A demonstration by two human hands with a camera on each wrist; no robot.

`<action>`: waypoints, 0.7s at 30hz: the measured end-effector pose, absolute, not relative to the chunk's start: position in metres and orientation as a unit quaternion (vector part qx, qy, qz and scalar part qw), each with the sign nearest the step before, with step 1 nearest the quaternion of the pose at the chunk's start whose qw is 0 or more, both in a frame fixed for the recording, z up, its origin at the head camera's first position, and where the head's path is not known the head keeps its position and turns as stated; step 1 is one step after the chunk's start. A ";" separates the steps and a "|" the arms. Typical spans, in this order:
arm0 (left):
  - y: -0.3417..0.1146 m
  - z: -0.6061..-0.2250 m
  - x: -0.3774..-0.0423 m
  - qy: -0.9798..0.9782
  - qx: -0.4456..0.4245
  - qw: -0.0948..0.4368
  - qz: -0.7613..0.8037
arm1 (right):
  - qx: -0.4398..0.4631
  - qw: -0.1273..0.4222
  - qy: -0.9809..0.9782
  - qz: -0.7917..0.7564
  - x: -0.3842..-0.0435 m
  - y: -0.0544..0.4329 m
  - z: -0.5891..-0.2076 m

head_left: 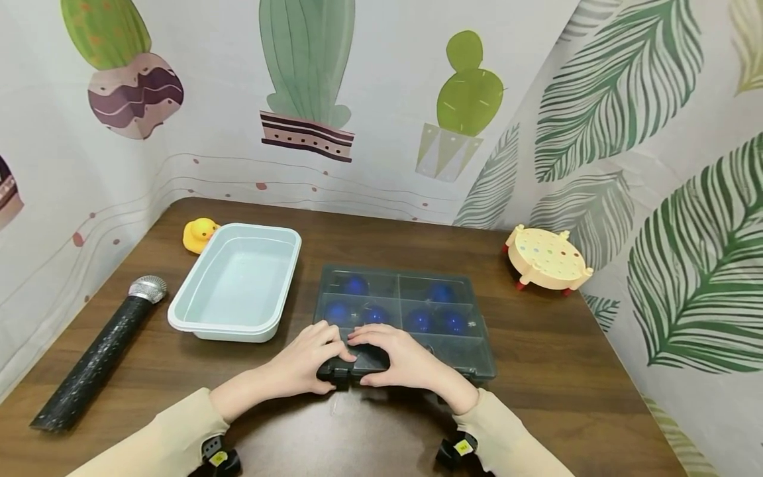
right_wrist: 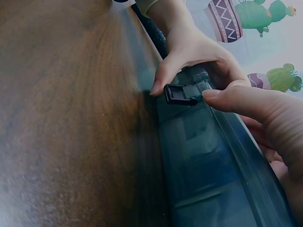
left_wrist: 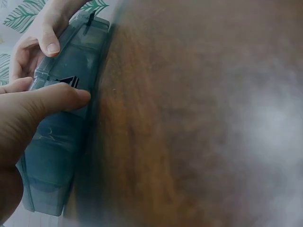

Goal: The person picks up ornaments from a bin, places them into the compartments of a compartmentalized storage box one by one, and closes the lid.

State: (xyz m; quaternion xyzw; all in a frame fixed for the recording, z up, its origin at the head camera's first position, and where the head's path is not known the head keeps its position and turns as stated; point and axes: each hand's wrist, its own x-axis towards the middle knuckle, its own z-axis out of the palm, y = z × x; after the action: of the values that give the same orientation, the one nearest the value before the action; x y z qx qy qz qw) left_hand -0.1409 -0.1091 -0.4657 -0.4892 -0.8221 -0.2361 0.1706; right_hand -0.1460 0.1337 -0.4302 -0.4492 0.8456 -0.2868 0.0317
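Note:
A see-through grey-green compartment box [head_left: 444, 354] lies on the table with its lid down. Through the lid several blue balls [head_left: 420, 320] show in the divided sections. My left hand [head_left: 306, 358] grips the box's front edge, fingers over the lid and thumb low on the front wall. Close beside it, my right hand [head_left: 402, 358] holds the same edge, thumb at the front and fingers on top. Between the two thumbs a black latch [right_wrist: 180, 94] juts out from the front wall. A second black latch [left_wrist: 90, 20] shows farther along that wall in the left wrist view.
A pale blue basin [head_left: 235, 285] stands left of the box, with a yellow rubber duck [head_left: 200, 234] behind it. A black microphone [head_left: 98, 354] lies at the far left. A cream toy table [head_left: 547, 258] with red feet sits at the back right, near the patterned cloth.

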 end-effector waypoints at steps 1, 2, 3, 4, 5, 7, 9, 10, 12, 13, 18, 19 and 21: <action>-0.110 -0.465 -0.141 -0.822 -0.490 0.169 -0.236 | -0.450 0.032 0.845 -0.287 -0.146 0.133 -0.430; -0.110 -0.465 -0.141 -0.821 -0.492 0.168 -0.235 | -0.450 0.031 0.845 -0.287 -0.146 0.133 -0.430; -0.110 -0.464 -0.141 -0.821 -0.493 0.167 -0.235 | -0.450 0.031 0.844 -0.288 -0.146 0.133 -0.430; -0.111 -0.464 -0.141 -0.820 -0.495 0.167 -0.234 | -0.451 0.030 0.844 -0.288 -0.146 0.133 -0.429; -0.111 -0.463 -0.141 -0.820 -0.496 0.168 -0.232 | -0.452 0.029 0.844 -0.288 -0.146 0.133 -0.429; -0.110 -0.462 -0.142 -0.820 -0.498 0.167 -0.228 | -0.454 0.027 0.843 -0.287 -0.146 0.133 -0.429; -0.109 -0.460 -0.142 -0.823 -0.495 0.161 -0.226 | -0.454 0.025 0.843 -0.286 -0.146 0.133 -0.428; -0.109 -0.459 -0.142 -0.826 -0.493 0.156 -0.225 | -0.454 0.025 0.843 -0.286 -0.146 0.133 -0.428; -0.108 -0.457 -0.141 -0.831 -0.489 0.142 -0.224 | -0.454 0.026 0.845 -0.284 -0.146 0.133 -0.428; -0.108 -0.456 -0.141 -0.834 -0.486 0.135 -0.224 | -0.453 0.027 0.845 -0.283 -0.146 0.133 -0.428; -0.107 -0.454 -0.139 -0.843 -0.477 0.125 -0.213 | -0.452 0.029 0.846 -0.282 -0.145 0.132 -0.427; -0.107 -0.455 -0.139 -0.844 -0.476 0.128 -0.210 | -0.451 0.030 0.846 -0.282 -0.145 0.132 -0.428; -0.106 -0.456 -0.138 -0.846 -0.472 0.134 -0.206 | -0.451 0.031 0.846 -0.282 -0.145 0.132 -0.429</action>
State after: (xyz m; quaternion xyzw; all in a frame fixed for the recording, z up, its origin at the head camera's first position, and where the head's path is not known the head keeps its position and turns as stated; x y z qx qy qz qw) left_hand -0.1378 -0.1063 -0.4564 -0.4725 -0.8463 -0.2061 0.1345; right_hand -0.1448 0.1321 -0.4286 -0.4510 0.8463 -0.2818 0.0313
